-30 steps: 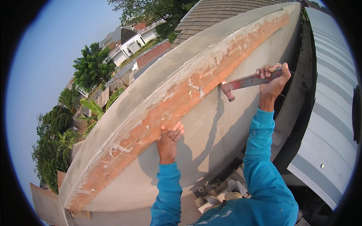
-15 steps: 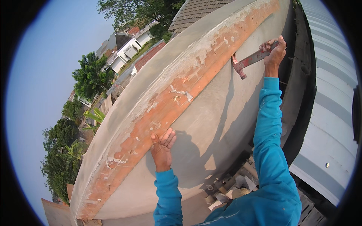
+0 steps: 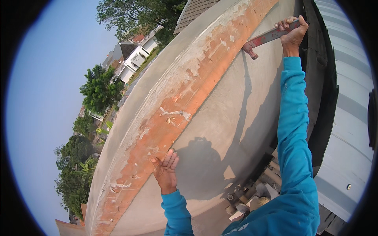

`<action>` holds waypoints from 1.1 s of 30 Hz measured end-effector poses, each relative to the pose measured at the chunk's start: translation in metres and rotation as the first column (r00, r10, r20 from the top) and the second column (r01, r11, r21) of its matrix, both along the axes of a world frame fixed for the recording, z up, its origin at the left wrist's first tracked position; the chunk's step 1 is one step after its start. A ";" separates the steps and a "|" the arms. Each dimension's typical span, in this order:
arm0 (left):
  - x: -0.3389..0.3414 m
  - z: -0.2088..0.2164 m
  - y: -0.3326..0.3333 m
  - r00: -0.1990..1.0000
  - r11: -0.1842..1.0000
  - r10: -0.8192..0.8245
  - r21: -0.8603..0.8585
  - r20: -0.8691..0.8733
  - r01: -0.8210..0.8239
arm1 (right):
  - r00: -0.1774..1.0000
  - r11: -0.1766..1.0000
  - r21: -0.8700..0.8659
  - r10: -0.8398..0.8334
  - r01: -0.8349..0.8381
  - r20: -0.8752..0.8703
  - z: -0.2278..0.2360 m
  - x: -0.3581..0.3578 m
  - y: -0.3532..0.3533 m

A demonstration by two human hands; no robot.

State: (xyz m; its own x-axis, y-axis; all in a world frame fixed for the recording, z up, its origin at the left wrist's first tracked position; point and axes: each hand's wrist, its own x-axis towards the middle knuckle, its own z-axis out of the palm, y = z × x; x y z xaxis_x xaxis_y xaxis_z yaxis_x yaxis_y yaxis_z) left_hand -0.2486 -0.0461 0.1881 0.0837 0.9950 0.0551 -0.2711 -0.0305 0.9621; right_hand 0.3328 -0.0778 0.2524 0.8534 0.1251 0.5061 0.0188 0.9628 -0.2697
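Observation:
A long orange-brown wooden board (image 3: 185, 96), crusted with cement, curves along a rounded grey plastered wall (image 3: 220, 114). My right hand (image 3: 293, 33) is closed round the handle of a worn red-and-grey hammer (image 3: 271, 37). The hammer's head meets the board's lower edge at the upper right; whether it is wedged behind the edge I cannot tell. Further down the board, my left hand (image 3: 165, 171) is raised with its palm in view, fingers stretched up and thumb apart. Its fingertips are at the board's lower edge, and it holds no tool.
A pale corrugated metal roof (image 3: 346, 118) lies to the right, beside a dark gutter-like strip (image 3: 325, 86). Below are rubble and broken pieces (image 3: 256, 200). Shadows of my head and arm fall on the wall. Trees (image 3: 100, 88) and white houses (image 3: 134, 59) stand beyond at the left.
My right hand has moved up and to the right with the hammer, whose head is now tilted against the board's edge. My left hand sits lower in the picture, its fingers more spread; the view has shifted.

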 end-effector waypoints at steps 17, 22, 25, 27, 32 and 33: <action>-0.010 -0.010 0.006 0.999 0.999 0.038 -0.018 -0.017 -0.039 | 0.991 0.948 0.308 -0.039 0.076 -0.125 -0.119 -0.064 -0.007; -0.010 0.003 -0.001 0.999 1.000 0.001 -0.026 -0.035 -0.002 | 0.981 0.985 0.156 -0.049 0.079 -0.188 -0.084 -0.067 -0.008; -0.009 -0.005 0.002 1.000 1.000 0.001 -0.028 0.029 0.000 | 0.991 0.991 0.120 -0.039 0.055 -0.128 -0.074 -0.064 -0.011; -0.009 -0.007 0.004 0.999 1.000 0.003 -0.018 0.047 -0.002 | 0.991 0.996 0.069 -0.048 0.057 -0.122 -0.073 -0.069 -0.015; 0.002 0.000 0.003 0.999 0.999 -0.025 -0.023 0.043 0.026 | 0.988 0.997 -0.009 -0.075 0.074 -0.135 -0.066 -0.099 -0.039; 0.001 0.001 0.002 0.998 0.999 -0.029 -0.021 0.047 0.030 | 0.991 0.999 -0.001 -0.046 0.046 -0.129 -0.069 -0.106 -0.042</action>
State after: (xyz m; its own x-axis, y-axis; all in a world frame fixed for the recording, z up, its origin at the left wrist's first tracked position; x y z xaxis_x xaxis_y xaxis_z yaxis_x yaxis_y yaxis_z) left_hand -0.2477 -0.0444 0.1892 0.1108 0.9931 0.0383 -0.3161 -0.0014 0.9487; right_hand 0.2272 -0.1198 0.1839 0.9164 0.0834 0.3915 0.0279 0.9623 -0.2704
